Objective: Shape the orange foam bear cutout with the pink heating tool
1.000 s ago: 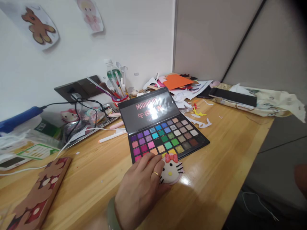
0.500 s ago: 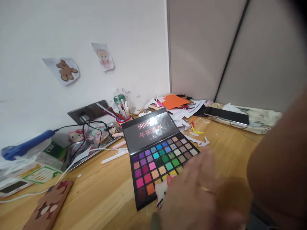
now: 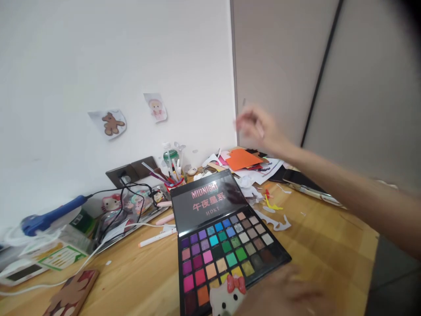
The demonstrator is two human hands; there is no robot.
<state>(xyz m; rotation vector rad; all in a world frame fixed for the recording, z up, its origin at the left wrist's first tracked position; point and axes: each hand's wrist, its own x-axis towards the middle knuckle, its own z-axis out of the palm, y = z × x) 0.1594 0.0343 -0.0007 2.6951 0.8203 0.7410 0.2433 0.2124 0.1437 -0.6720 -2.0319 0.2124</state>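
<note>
An eyeshadow palette (image 3: 215,265) with many coloured pans lies with its lid (image 3: 204,199) raised. Over its near edge shows a white cat-face piece with a red bow (image 3: 228,296). My left hand (image 3: 286,292) is right beside that piece, low in view; its fingers are smeared, so whether it grips the piece is unclear. My right hand (image 3: 255,124) is raised above the back of the table, near the wall corner. Its fingers are bent together and blurred; anything in them is too small to name.
Orange paper (image 3: 243,159) and paper scraps (image 3: 274,219) lie behind the palette. A phone (image 3: 309,184) is partly hidden by my right forearm. A pen cup (image 3: 175,181), cables, a blue hot-air tool (image 3: 54,215) and a brown box (image 3: 72,292) are on the left.
My right hand has come into view and up toward the wall corner. My left hand has drawn down and right, uncovering more of the palette and cat-face piece. The camera view has tilted up.
</note>
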